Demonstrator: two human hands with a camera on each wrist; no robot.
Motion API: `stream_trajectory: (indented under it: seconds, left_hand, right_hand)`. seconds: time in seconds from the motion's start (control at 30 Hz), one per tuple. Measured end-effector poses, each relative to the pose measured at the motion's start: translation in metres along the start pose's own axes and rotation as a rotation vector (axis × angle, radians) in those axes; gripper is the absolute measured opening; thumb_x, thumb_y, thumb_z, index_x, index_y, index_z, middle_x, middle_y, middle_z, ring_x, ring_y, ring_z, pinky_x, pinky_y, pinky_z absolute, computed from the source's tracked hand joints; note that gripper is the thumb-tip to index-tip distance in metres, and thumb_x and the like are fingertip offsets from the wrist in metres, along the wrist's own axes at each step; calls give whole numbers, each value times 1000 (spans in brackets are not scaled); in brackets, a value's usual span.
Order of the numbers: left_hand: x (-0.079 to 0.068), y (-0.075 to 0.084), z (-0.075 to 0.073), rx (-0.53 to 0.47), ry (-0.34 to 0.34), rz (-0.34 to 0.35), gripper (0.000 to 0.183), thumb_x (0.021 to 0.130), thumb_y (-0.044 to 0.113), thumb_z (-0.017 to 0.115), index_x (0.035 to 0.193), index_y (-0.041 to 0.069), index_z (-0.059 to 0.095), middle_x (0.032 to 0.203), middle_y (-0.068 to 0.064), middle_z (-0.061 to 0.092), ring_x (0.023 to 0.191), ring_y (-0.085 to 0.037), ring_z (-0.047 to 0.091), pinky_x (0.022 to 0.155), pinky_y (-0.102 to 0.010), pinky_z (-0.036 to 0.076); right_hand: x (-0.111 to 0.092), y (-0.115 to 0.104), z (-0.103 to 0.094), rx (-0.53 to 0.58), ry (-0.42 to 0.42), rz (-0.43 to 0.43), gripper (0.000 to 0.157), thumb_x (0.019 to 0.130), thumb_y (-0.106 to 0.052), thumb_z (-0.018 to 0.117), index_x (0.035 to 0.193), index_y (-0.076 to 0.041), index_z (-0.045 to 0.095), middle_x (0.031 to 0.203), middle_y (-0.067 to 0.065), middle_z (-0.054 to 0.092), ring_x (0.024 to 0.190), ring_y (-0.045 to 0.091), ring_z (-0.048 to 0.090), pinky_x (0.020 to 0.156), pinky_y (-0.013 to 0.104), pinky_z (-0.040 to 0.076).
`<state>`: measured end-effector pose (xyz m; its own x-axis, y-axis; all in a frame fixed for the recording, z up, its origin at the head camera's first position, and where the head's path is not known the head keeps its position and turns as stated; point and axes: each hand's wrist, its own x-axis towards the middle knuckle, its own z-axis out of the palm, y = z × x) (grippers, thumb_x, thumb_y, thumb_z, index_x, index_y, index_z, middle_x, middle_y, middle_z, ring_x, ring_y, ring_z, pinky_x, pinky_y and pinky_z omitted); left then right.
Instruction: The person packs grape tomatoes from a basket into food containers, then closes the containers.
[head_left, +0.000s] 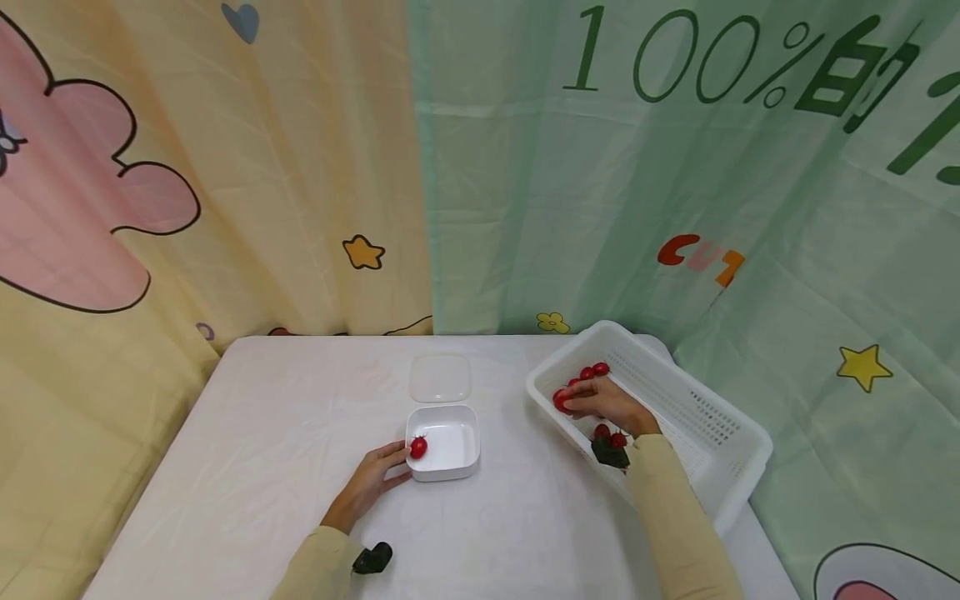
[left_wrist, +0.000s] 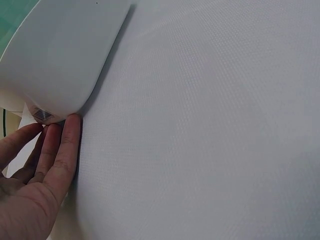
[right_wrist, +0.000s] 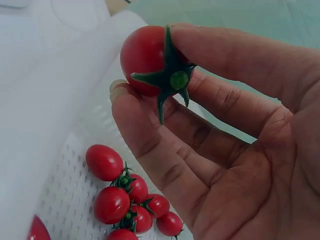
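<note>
My right hand (head_left: 611, 404) pinches a cherry tomato (right_wrist: 144, 56) with a green calyx between thumb and fingertips, over the white perforated basket (head_left: 731, 429). Several more cherry tomatoes (right_wrist: 111, 205) lie on the basket floor below it in the right wrist view. My left hand (head_left: 367, 483) rests its extended fingers against the left side of a small white square container (head_left: 456, 450). In the left wrist view those fingertips (left_wrist: 73, 122) touch the container's lower corner. One cherry tomato (head_left: 418, 447) sits inside the container, near its left wall.
A translucent lid (head_left: 439, 377) lies flat on the white-covered table (head_left: 300, 400), just behind the container. The basket stands at an angle along the table's right side. Printed curtains (head_left: 487, 208) hang behind and beside the table.
</note>
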<state>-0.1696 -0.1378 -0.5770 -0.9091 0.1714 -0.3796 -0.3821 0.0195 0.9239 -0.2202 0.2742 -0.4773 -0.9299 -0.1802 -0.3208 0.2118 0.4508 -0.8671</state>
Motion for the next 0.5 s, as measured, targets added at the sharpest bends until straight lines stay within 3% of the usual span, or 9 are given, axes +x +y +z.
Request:
stream_trajectory:
  seconds: [0.27,0.5]
  left_hand:
    - [0,-1,0,-8,1,2,52,100,20,51,139,-12,39,139,-29,44,123,-40,47,97,-48,48]
    - [0,0,0,-12,-2,-2,52,100,20,51,139,-12,39,139,-29,44,123,-39,48,98,-48,48]
  right_hand:
    - [-4,-11,7,-29,-4,-71,35,85,-24,74,112,-2,70,101,6,70,87,27,67,78,36,56]
    - [-5,-18,16,-1,-46,-146,35,88,-19,71,115,3,67,102,14,70,95,39,66,88,42,56]
